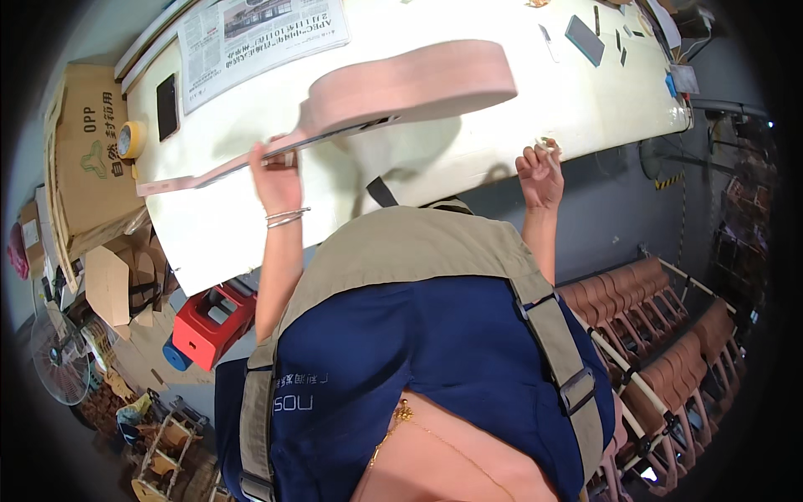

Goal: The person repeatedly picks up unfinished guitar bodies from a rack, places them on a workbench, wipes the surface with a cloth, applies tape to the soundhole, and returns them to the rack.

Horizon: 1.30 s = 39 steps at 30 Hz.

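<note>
My left hand (pixel 278 177) is closed around the neck of an unfinished pinkish wooden guitar (pixel 410 79). The guitar is tipped on its side, so its curved side wall faces up and its headstock points left. A shadow lies under its body on the white-topped table (pixel 493 155). Off to the right, apart from the guitar, my right hand (pixel 542 173) is raised near the table's front edge. Its fingers pinch a small whitish thing (pixel 547 147), too small to name. A short black strip (pixel 382 192) lies at the table edge by my apron.
A newspaper (pixel 259 42), a black phone (pixel 168 107) and a yellow tape roll (pixel 131 140) lie at the left. A dark flat block (pixel 585 41) sits at the far right. Racks of guitar bodies (pixel 627 293) stand right; a red stool (pixel 213 325) and cardboard box (pixel 96 151) are left.
</note>
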Tool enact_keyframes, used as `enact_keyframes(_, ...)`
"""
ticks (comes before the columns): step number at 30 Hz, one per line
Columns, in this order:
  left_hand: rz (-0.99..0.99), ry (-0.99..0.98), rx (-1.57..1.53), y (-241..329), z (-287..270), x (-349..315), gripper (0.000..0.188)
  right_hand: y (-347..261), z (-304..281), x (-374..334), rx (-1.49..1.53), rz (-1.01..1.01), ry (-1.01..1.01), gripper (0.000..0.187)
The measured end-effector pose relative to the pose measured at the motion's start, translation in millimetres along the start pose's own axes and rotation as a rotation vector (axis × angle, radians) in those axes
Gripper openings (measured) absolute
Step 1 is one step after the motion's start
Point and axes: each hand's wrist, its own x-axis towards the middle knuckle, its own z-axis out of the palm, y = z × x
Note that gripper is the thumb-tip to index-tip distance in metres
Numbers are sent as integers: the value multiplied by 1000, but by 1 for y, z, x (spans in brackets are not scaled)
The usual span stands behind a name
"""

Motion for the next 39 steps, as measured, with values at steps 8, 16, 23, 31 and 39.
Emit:
enact_keyframes(8,-493,-285,479,-46,-3,3,60,51,115,-23,-1018,-218,-177,25)
enact_keyframes(16,-285,-641,687,-17,45,-46,23,94,211,-22,-583,22,-37,34)
enact_keyframes(23,-27,-638,494,-22,73,-77,17,108,228,-27,-590,-85,-33,30)
enact_keyframes(31,-36,-654,608,-20,73,-79,10,120,226,-30,-628,-119,-87,35)
enact_keyframes(39,29,-301,721,26,-33,-30,8,53,174,-8,-1087,-651,46,53)
